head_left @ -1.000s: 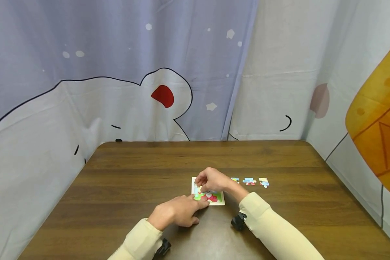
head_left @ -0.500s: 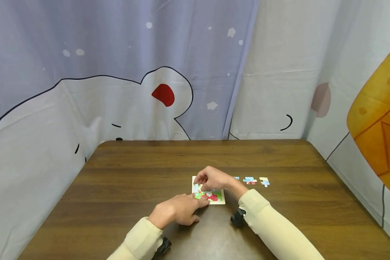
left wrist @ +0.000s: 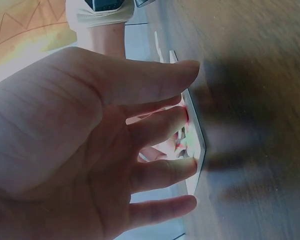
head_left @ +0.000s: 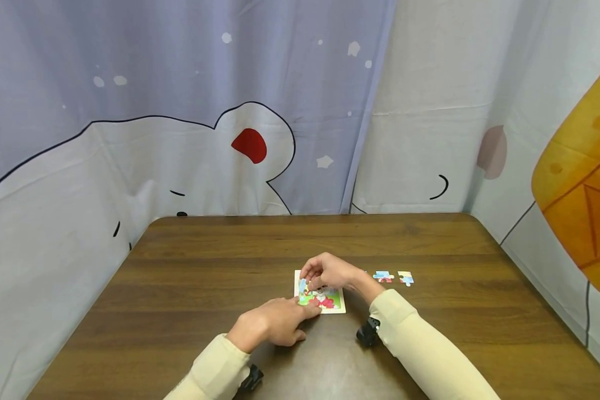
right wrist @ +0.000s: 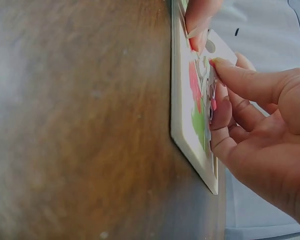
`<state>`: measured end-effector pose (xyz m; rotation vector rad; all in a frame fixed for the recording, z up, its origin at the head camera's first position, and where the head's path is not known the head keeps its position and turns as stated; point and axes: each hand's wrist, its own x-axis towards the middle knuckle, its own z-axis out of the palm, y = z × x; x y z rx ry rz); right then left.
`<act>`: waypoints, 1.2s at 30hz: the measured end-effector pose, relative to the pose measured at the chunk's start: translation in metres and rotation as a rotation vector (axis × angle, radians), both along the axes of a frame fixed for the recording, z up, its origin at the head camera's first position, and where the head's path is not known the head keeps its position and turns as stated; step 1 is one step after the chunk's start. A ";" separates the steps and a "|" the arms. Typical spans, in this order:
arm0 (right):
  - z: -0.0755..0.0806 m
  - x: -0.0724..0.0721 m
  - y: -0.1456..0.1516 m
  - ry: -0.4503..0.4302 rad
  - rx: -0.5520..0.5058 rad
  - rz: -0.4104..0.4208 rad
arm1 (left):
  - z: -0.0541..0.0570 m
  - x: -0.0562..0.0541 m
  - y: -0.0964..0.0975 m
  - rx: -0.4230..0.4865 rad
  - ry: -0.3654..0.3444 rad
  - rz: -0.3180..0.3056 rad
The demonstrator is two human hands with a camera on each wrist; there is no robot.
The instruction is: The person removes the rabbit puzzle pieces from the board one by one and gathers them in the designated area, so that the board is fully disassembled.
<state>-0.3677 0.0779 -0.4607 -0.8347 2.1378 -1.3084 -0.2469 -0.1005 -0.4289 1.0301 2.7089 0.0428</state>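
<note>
A jigsaw puzzle board [head_left: 334,311] with a pale rim and a colourful picture lies on the table between both hands. My left hand [head_left: 279,322] rests its extended fingertips on the board's near left part. In the left wrist view, the fingers of that hand [left wrist: 105,135] are spread and touch the rim. My right hand [head_left: 332,271] is over the board's far part, its thumb and fingers pinching a puzzle piece [head_left: 305,287]. Seen from the right wrist, the thumb of this hand [right wrist: 270,110] meets the picture side, and the fingers hide much of the piece.
Two loose puzzle pieces, one blue and red [head_left: 384,277] and one yellow and blue [head_left: 406,278], lie right of the board. A sliver of another shows beside the right wrist. The brown table [head_left: 205,266] ends at a patterned curtain [head_left: 200,166].
My right hand has shifted and lifted slightly over the board, and more of the picture shows beneath it. Its wrist covers more of the nearest loose piece. My left hand stays in place.
</note>
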 end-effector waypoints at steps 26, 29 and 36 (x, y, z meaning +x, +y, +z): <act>0.002 0.002 -0.001 0.021 -0.008 0.001 | -0.005 -0.003 0.004 0.113 0.028 -0.038; 0.002 0.003 -0.001 0.024 -0.007 0.002 | -0.005 -0.002 0.005 0.085 0.039 -0.030; 0.002 0.004 -0.001 0.011 -0.013 -0.009 | -0.006 0.001 0.007 0.050 0.111 -0.029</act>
